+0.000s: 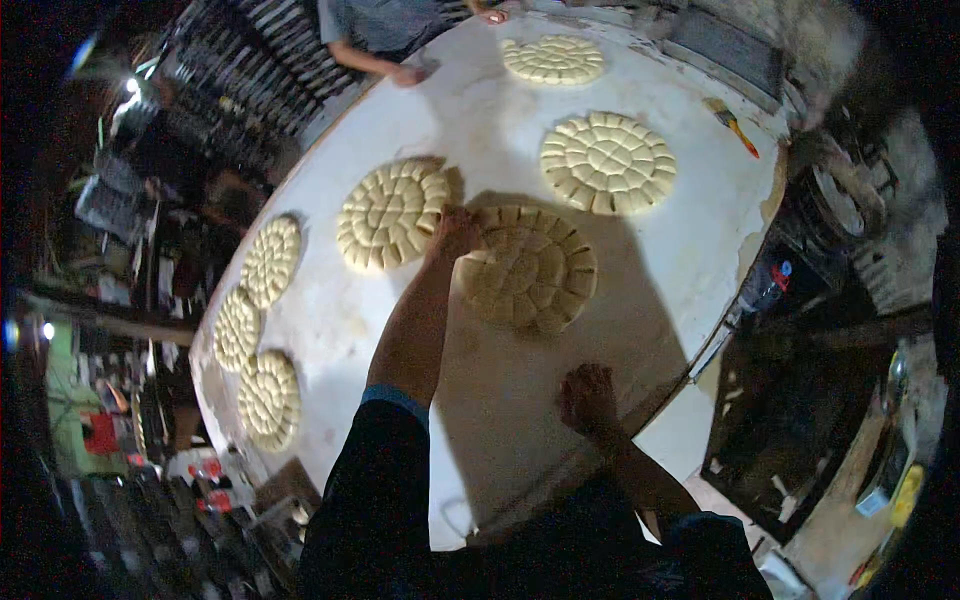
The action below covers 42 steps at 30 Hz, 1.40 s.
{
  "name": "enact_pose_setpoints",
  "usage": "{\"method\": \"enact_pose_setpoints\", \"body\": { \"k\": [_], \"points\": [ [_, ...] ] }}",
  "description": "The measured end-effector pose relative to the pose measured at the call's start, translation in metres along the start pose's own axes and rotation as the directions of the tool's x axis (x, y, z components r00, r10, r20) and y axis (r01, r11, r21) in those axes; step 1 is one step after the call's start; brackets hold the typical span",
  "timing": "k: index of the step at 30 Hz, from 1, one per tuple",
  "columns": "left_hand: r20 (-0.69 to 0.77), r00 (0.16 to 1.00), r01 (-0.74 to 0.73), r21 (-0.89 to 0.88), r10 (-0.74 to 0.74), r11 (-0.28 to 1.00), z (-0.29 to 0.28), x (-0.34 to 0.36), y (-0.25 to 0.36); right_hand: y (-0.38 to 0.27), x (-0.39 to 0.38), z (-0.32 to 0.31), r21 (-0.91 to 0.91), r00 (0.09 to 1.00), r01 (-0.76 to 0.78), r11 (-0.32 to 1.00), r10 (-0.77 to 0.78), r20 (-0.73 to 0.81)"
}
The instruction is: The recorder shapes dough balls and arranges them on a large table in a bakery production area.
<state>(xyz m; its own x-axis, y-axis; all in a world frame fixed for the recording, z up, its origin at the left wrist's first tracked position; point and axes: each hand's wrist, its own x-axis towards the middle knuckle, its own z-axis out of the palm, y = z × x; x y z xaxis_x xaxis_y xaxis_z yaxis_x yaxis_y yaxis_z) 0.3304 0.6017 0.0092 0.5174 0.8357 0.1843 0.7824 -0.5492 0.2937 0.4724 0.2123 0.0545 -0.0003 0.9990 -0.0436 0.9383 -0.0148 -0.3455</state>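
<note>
My left hand (457,235) reaches forward to the left edge of a scored round of dough (530,270) that lies in my shadow. Its fingers are closed at the dough's rim, and what they hold, if anything, is hidden. Just left of that hand lies another scored dough round (392,215), pale and brightly lit. Nearer to me, my right hand (588,400) is curled over the white table (340,400), apart from the dough. Shadow hides whatever may be inside its fingers.
More scored rounds lie at the back (553,59), back right (608,163) and left edge (268,400). A brush with an orange-tipped handle (735,128) rests at the far right. Across the table another person's hand (407,76) touches the edge. A dark opening (800,430) is at right.
</note>
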Motion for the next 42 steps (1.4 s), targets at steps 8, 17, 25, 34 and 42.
{"method": "enact_pose_setpoints", "body": {
  "k": [8, 17, 25, 34, 42],
  "points": [
    [-0.288, 0.346, 0.688, -0.569, -0.893, 0.45, -0.007, -0.126, -0.012, 0.005, -0.005, 0.023, -0.02, 0.997, 0.029, 0.999, -0.03, -0.076],
    [-0.431, 0.902, -0.142, -0.307, -0.005, 0.941, -0.054, -0.441, 0.06, -0.079, -0.023, 0.066, 0.487, 0.999, 0.044, 0.872, -0.025, -0.046],
    [-0.069, 0.704, 0.286, -0.884, -0.707, 0.37, -0.141, -0.59, 0.088, -0.23, -0.1, 0.103, 0.684, 0.973, 0.23, 0.693, -0.169, -0.156],
    [-0.127, 0.265, 0.202, -0.962, -0.956, 0.184, -0.118, -0.717, 0.076, -0.126, -0.093, 0.059, 0.885, 0.964, 0.015, 0.465, 0.23, -0.137],
    [-0.384, 0.726, 0.642, 0.081, -0.571, 0.762, -0.184, -0.623, 0.029, -0.065, 0.028, 0.046, -0.161, 0.675, 0.679, 0.716, -0.695, -0.246]
  ]
}}
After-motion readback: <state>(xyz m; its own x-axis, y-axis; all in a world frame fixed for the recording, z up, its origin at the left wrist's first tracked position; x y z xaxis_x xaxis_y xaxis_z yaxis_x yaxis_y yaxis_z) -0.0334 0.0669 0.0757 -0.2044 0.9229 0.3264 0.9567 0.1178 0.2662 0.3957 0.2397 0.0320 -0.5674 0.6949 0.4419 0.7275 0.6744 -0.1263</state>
